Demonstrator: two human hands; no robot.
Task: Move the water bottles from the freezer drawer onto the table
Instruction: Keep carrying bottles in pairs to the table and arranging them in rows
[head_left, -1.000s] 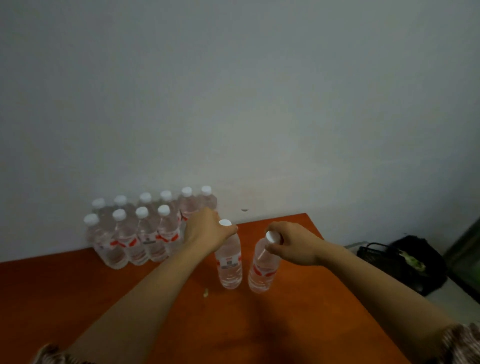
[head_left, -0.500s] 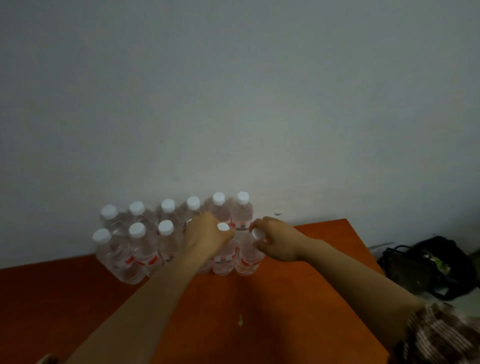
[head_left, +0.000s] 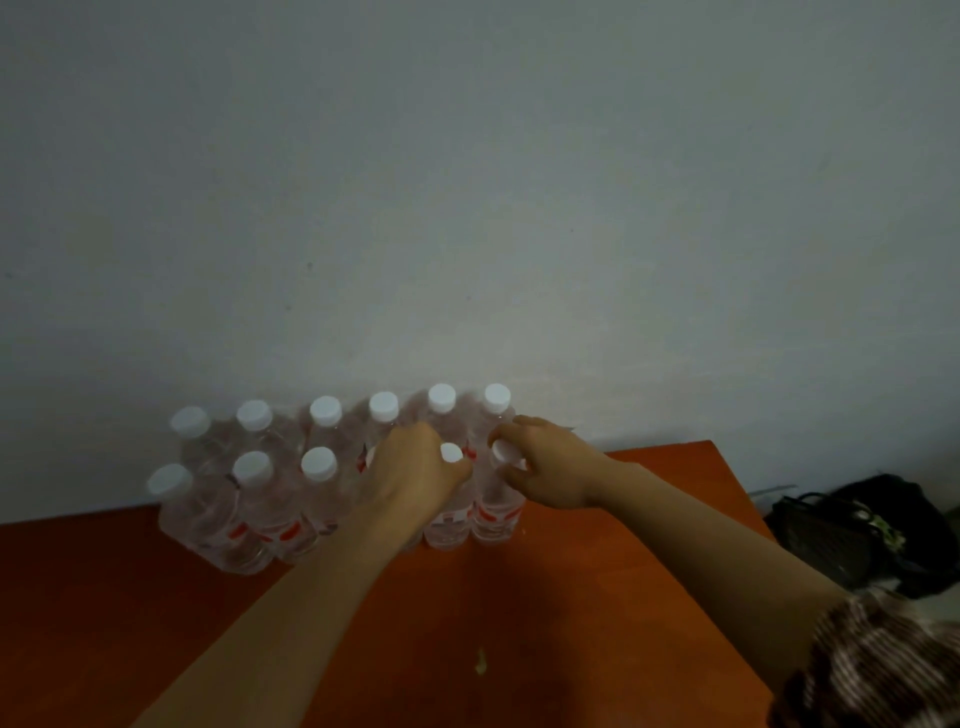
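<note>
Several clear water bottles with white caps and red labels stand in two rows on the orange table, against the grey wall. My left hand grips the neck of one bottle in the front row. My right hand grips the neck of the bottle beside it, at the right end of the front row. Both bottles stand upright on the table, touching their neighbours.
A black bag lies on the floor to the right of the table. A small pale scrap lies on the table near me. The table's right edge runs close to my right forearm.
Both hands pushed their bottles away from me and leftward into the front row, next to the other bottles. The view has shifted with them.
</note>
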